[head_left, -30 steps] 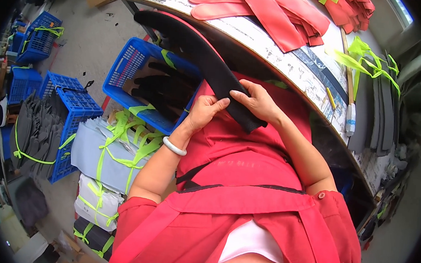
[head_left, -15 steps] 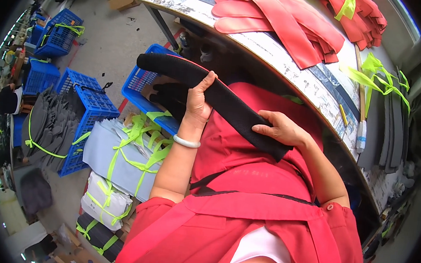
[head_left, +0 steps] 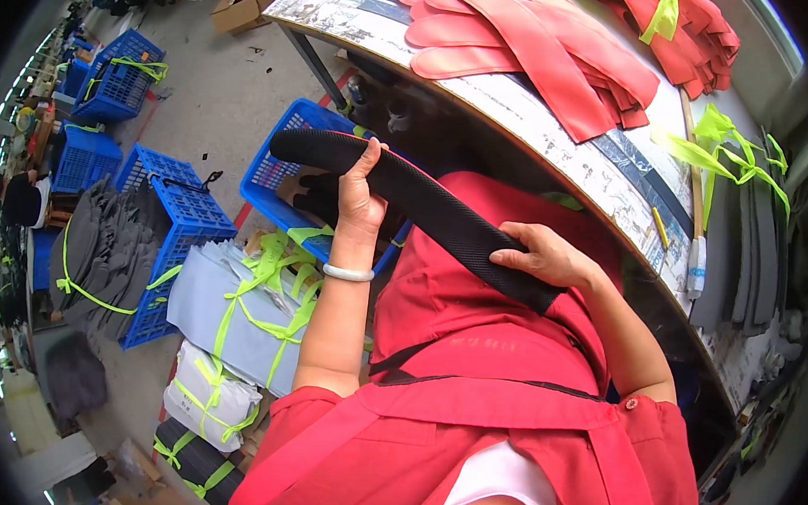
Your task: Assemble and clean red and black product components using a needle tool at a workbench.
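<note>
A long black textured strip [head_left: 436, 212], with red showing along its far edge, stretches between my two hands above my lap. My left hand [head_left: 362, 192] grips it toward its rounded left end, thumb on top. Near the squared right end, my right hand [head_left: 541, 256] pinches it between thumb and fingers. Behind the left part of the strip stands a blue plastic basket [head_left: 262, 189] with more black pieces [head_left: 318, 198] inside. The undersides of both grips are hidden by the strip.
A worn white table [head_left: 538, 121] carries fanned red strips [head_left: 543, 55] and grey strips [head_left: 755, 252]. A yellow pen [head_left: 660, 227] lies near its edge. At left are tied grey-blue sheets [head_left: 229, 310], a white bundle [head_left: 208, 394] and a blue crate [head_left: 189, 207] beside grey pieces [head_left: 109, 258].
My left hand has slid slightly toward the strip's rounded end. The surroundings sit a little lower and further right as the view shifts.
</note>
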Demonstrator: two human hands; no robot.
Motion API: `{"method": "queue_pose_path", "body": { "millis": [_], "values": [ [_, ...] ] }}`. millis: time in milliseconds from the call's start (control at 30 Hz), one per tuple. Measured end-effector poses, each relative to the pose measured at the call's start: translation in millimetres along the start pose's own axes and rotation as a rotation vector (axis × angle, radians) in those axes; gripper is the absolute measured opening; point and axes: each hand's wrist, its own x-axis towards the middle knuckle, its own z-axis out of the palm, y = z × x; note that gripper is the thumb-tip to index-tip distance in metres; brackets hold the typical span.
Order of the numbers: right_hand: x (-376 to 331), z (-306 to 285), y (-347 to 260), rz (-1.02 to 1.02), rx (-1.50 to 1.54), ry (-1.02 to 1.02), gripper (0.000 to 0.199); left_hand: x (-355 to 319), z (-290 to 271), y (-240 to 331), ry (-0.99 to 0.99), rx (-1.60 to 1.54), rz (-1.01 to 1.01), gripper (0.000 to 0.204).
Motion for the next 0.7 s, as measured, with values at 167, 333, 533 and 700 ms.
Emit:
{"method": "queue_pose_path", "body": {
  "millis": [167,333,533,700],
  "values": [
    [2,1,5,0.014,-0.039,0.019,0.034,5,-6,2,-0.102,-0.03,0.006,0.024],
    [5,-26,21,-0.138,-0.125,0.194,0.033,-18,26,-25,-0.282,0.143,0.016,0.023],
    [39,-1,-2,-0.186,-0.137,0.583,0.022,-47,49,-76,-0.188,0.092,-0.031,0.026],
    [45,4,7,-0.219,0.063,0.534,0.022,-58,34,-82,-0.274,0.326,-0.057,0.025]
  ]
}}
